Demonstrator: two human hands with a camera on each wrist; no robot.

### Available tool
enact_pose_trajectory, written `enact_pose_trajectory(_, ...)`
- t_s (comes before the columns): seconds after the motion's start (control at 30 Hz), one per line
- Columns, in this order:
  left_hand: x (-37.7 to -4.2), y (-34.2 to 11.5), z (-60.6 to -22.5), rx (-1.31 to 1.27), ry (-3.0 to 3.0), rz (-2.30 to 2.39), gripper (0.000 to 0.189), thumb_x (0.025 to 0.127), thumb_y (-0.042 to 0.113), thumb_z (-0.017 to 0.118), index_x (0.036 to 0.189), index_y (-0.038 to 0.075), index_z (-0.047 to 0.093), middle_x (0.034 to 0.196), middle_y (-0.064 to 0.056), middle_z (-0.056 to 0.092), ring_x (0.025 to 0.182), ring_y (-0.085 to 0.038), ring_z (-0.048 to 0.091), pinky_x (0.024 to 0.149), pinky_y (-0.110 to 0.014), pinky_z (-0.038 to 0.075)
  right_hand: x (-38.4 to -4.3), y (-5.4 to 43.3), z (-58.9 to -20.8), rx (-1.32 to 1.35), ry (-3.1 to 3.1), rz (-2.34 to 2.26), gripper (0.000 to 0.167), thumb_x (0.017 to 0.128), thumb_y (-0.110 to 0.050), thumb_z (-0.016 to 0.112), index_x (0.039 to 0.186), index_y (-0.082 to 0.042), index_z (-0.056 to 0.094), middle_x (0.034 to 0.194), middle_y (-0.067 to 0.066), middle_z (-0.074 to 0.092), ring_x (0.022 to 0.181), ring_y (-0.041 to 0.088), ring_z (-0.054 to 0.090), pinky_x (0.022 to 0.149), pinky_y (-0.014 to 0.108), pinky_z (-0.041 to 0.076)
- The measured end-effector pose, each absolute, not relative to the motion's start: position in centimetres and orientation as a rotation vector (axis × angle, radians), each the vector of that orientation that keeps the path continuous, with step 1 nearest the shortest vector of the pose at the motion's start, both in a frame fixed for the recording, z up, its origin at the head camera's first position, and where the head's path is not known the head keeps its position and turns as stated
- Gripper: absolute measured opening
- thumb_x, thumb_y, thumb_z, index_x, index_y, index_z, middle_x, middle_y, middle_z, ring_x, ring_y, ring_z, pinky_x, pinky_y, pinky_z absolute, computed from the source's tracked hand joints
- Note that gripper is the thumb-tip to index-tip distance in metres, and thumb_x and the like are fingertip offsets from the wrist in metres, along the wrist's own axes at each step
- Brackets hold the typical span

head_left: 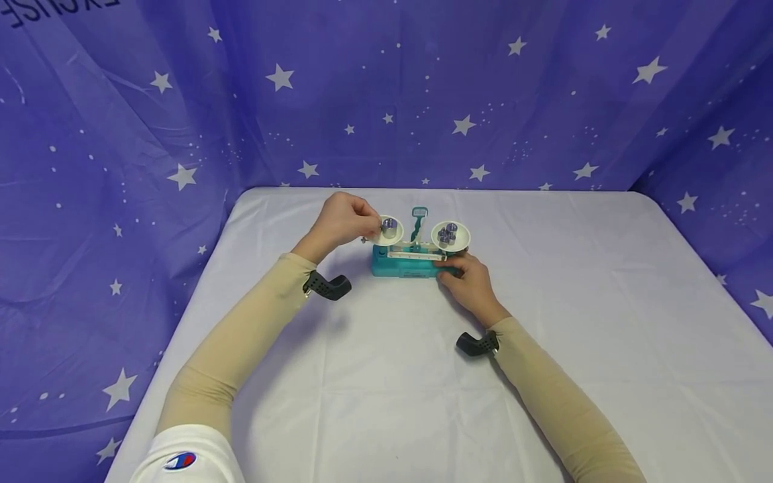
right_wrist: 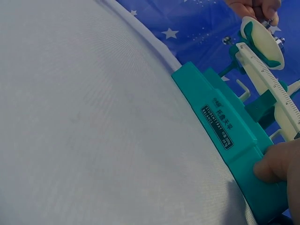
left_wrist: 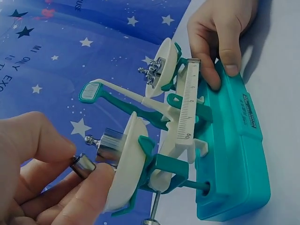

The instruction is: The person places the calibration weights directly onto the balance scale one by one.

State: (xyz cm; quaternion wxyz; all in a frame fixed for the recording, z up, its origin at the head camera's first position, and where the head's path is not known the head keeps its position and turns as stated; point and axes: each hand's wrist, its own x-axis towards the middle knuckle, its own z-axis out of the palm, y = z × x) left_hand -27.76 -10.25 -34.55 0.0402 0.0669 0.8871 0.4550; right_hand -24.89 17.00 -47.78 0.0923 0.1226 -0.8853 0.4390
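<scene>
A teal tray balance (head_left: 401, 267) with a white ruled beam (left_wrist: 186, 101) stands on the table. My left hand (head_left: 344, 220) is at its left pan (left_wrist: 134, 154), pinching a small metal weight (left_wrist: 84, 166) between thumb and fingers. On that pan sits a larger knobbed weight (left_wrist: 111, 144), apart from the pinched one. Several smaller weights (head_left: 447, 234) stand together on the right pan (head_left: 464, 237). With thumb in front, my right hand (head_left: 473, 283) grips the right end of the base. In the right wrist view its thumb (right_wrist: 274, 164) presses the teal front; its other fingers are mostly hidden.
A white cloth (head_left: 386, 376) covers the table. Behind and at the sides hangs a purple curtain (head_left: 374, 80) with white stars. The balance's teal scale plate (head_left: 419, 212) rises between the pans. A black wrist camera (head_left: 329, 286) juts from my left sleeve.
</scene>
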Motion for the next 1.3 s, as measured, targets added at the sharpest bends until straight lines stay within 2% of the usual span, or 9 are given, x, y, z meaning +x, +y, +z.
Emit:
enact_pose_trajectory(0.17,-27.8,-10.1,-34.5,0.249,2.783,1.344,0.018,0.077,0.016,0.065,0.084,0.010,0.081,0.077,-0.003,0.075,0.071,-0.017,0.057,0.058,-0.027,0.044,-24.9,17.1,-47.6,0.343,-2.668,1.312,0.022,0.085,-0.004,0.071,0.106,-0.004,0.079,0.127,0.021,0.069,0.096,0.029,0.055,0.075,0.029,0.043)
enact_pose_trajectory(0.57,-27.9,-9.6,-34.4,0.358,2.827,1.257,0.018,0.080,0.014,0.064,0.082,0.008,0.081,0.077,-0.006,0.076,0.060,-0.015,0.060,0.055,-0.026,0.049,-24.8,17.1,-47.4,0.333,-2.669,1.308,0.024,0.085,-0.005,0.071,0.107,-0.003,0.079,0.132,0.021,0.068,0.101,0.031,0.057,0.077,0.031,0.043)
enact_pose_trajectory(0.8,-28.2,-9.3,-34.2,0.390,2.861,1.150,0.018,0.083,0.012,0.065,0.086,0.005,0.081,0.081,-0.009,0.077,0.067,-0.016,0.061,0.057,-0.024,0.049,-24.8,17.0,-47.4,0.332,-2.682,1.306,0.023,0.085,-0.005,0.070,0.107,-0.003,0.079,0.125,0.020,0.070,0.095,0.029,0.054,0.076,0.031,0.042)
enact_pose_trajectory(1.0,-28.4,-9.1,-34.1,0.409,2.848,1.089,0.017,0.087,0.011,0.067,0.094,0.004,0.081,0.090,-0.011,0.078,0.073,-0.018,0.064,0.060,-0.025,0.054,-24.8,17.0,-47.3,0.330,-2.690,1.315,0.024,0.086,-0.007,0.071,0.108,-0.004,0.079,0.133,0.020,0.067,0.100,0.029,0.055,0.078,0.031,0.042)
enact_pose_trajectory(1.3,-28.5,-9.1,-34.0,0.453,2.856,1.031,0.011,0.081,0.009,0.070,0.084,0.006,0.080,0.081,-0.008,0.077,0.067,-0.016,0.061,0.059,-0.024,0.052,-24.9,17.1,-47.4,0.344,-2.677,1.331,0.023,0.086,-0.007,0.071,0.108,-0.004,0.079,0.134,0.020,0.067,0.101,0.029,0.057,0.076,0.030,0.044)
